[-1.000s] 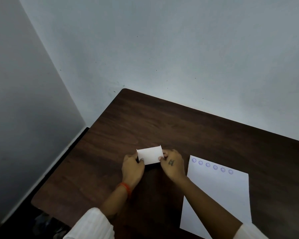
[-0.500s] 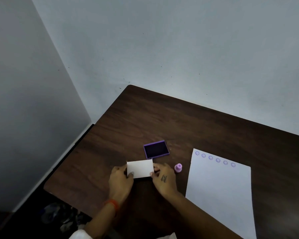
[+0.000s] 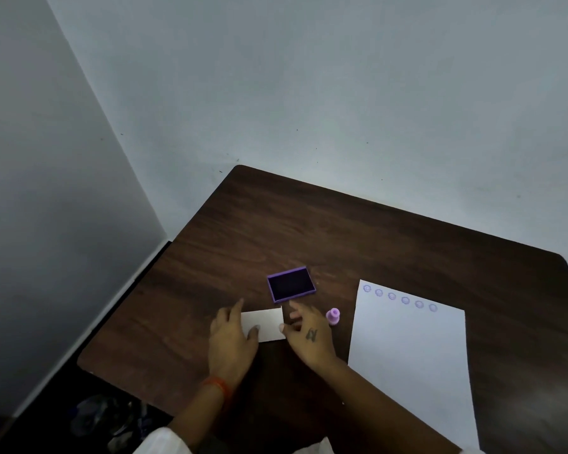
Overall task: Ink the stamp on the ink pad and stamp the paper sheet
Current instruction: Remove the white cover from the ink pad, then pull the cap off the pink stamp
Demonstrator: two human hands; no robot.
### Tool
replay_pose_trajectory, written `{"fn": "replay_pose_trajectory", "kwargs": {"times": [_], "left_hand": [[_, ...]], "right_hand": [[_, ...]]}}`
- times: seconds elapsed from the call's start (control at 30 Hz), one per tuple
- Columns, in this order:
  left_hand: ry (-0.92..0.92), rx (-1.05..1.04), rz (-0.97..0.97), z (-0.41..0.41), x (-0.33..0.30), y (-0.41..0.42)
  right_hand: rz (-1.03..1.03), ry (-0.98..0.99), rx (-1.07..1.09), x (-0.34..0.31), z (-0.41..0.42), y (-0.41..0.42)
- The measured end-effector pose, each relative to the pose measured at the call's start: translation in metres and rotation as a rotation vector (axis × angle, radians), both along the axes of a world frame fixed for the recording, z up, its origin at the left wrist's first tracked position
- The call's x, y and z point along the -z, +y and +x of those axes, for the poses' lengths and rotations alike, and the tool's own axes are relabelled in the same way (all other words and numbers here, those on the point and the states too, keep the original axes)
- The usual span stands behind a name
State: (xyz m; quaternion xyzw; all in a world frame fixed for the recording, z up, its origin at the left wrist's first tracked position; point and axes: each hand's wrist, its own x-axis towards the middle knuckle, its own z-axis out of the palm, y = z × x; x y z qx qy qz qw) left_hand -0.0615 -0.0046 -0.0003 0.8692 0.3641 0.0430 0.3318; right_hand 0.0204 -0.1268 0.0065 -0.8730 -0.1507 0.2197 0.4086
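Lid (image 3: 265,325) now sits flat on the desk (image 3: 374,244), nearer than the open pad (image 3: 291,284); both hands' (image 3: 231,339) (image 3: 309,335) fingers spread loose. Stamp (image 3: 333,316) stands right, before the sheet (image 3: 413,362).

White sleeves (image 3: 164,440), an orange wrist thread (image 3: 217,385), a small tattoo (image 3: 311,334) on the right hand

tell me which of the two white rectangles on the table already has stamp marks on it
The big paper sheet on the right: six purple round marks run along its far edge. The small white lid between the hands is blank.
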Motion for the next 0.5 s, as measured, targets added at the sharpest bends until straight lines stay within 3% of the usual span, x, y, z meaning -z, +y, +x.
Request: {"fn": "replay_pose_trajectory", "kwargs": {"times": [0.23,0.5], "left_hand": [[-0.231,0.29,-0.084,0.038,-0.017,-0.033],[-0.072,0.494,-0.171,0.071,0.005,-0.069]], "right_hand": [[0.171,-0.168,0.152,-0.027,0.027,-0.026],[0.05,-0.102,0.287,-0.006,0.036,-0.067]]}}
